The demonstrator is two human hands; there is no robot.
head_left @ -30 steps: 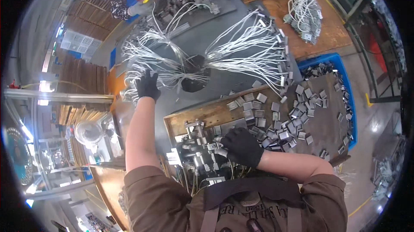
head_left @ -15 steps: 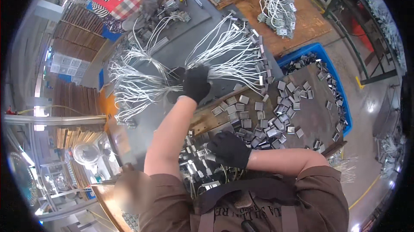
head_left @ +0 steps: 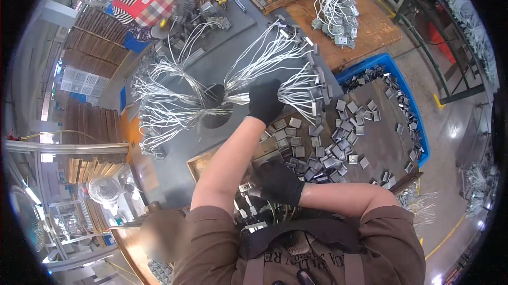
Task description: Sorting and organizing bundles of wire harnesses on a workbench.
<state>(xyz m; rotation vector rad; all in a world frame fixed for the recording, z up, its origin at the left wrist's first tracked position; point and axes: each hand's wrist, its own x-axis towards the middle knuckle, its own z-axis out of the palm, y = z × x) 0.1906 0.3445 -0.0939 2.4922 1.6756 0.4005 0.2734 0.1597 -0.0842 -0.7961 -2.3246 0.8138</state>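
My left hand [head_left: 265, 101], in a black glove, closes around a bundle of white wires [head_left: 296, 93]. The wires come out on both sides of it, and their right ends fan out to small metal parts [head_left: 324, 92]. Most of the fingers lie hidden under the back of the hand. Close to my body, my gloved right hand [head_left: 279, 183] rests by a metal fixture [head_left: 246, 200]; its fingertips blend into the dark surroundings. More white wires [head_left: 169, 113] spread leftward past a dark round opening [head_left: 214, 94] in the grey table [head_left: 211, 62].
Many small square metal pieces [head_left: 338, 152] lie right of my hands on a dark board [head_left: 381, 131]. A blue bin [head_left: 422, 137] full of similar pieces stands beyond it. Across the table a co-worker [head_left: 151, 4] handles metal parts. Wired parts [head_left: 338, 23] sit on a wooden board.
My left hand has moved right along the wires, away from the dark opening. Its forearm has swung right too. The right hand stays by the fixture, shifted slightly.
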